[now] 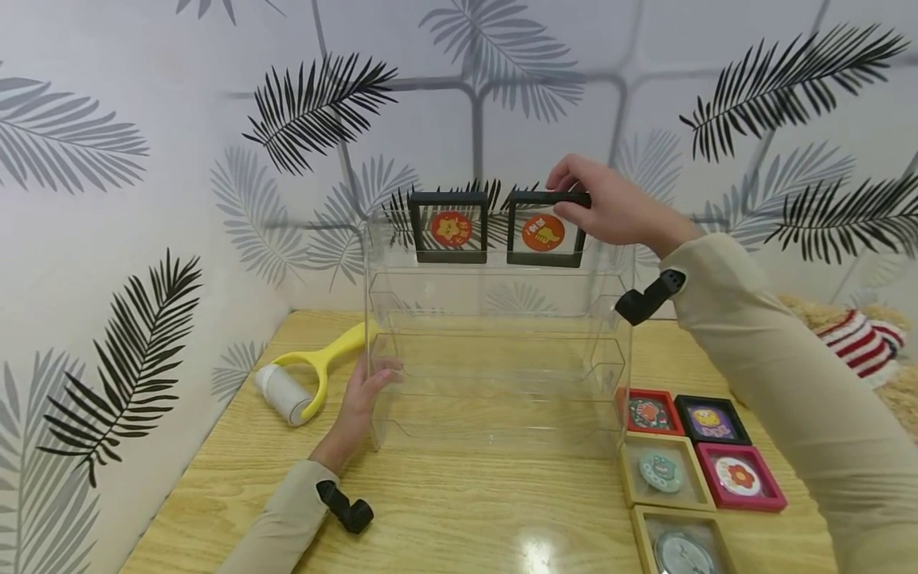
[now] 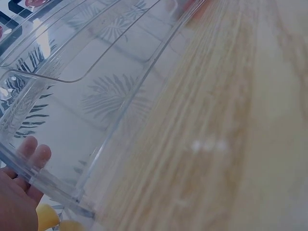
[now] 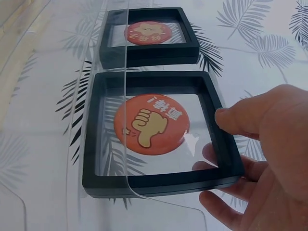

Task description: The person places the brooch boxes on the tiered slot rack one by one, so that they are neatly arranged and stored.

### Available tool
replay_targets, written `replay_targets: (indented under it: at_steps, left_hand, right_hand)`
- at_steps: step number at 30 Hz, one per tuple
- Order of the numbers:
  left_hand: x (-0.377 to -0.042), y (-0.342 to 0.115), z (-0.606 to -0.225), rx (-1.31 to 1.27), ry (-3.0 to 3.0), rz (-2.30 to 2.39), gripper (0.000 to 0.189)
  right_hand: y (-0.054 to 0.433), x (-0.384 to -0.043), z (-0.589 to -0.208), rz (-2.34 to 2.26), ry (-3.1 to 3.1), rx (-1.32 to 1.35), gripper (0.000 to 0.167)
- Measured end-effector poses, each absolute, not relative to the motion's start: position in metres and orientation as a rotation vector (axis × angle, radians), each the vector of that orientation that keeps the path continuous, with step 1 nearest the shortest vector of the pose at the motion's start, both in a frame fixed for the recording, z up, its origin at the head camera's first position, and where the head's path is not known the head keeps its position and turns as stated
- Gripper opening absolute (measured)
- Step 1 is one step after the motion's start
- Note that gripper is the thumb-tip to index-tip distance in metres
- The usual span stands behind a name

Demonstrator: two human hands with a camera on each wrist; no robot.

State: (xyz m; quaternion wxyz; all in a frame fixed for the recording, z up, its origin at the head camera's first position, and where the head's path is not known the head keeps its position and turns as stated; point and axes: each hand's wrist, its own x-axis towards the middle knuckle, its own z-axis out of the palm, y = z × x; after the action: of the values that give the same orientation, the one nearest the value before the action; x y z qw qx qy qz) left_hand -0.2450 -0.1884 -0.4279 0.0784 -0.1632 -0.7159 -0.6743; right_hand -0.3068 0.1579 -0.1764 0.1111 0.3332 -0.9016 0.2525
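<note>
A clear stepped acrylic display rack (image 1: 495,383) stands on the wooden table. My right hand (image 1: 606,199) pinches the top edge of a black square frame (image 1: 545,259) at the rack's top tier. Inside that frame is a round orange-red badge (image 3: 151,125) with a yellow thumbs-up. To its left, apart from it, another black frame (image 1: 452,257) with a red star-face badge stands on the same tier. Low on the rack's left side, my left hand (image 1: 362,399) grips the side panel; in the left wrist view its fingertips (image 2: 41,155) show around the clear edge.
Right of the rack lie several framed badges, among them a red frame (image 1: 677,418), a magenta frame (image 1: 770,498) and a wooden-coloured frame (image 1: 631,478). A yellow-handled roller (image 1: 285,395) lies to the left. A plush toy (image 1: 864,351) sits at the right; patterned wall behind.
</note>
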Motion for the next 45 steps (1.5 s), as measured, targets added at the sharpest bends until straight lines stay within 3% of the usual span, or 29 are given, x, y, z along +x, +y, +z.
replay_targets:
  at_steps: [20,29,45]
  left_hand:
    - [-0.247,-0.187,-0.430,-0.506,-2.129,-2.016,0.060]
    - [-0.246,-0.193,-0.430,-0.461,-2.098,-2.058,0.064]
    - [-0.247,-0.187,-0.430,-0.524,-2.048,-2.092,0.062]
  right_hand:
    - [0.232,-0.277,-0.185,0.904,-2.600,0.652,0.033]
    - [0.265,-0.265,-0.220,0.852,-2.670,0.624,0.030]
    - [0.275,-0.255,-0.297,0.645,-2.833,0.763,0.017]
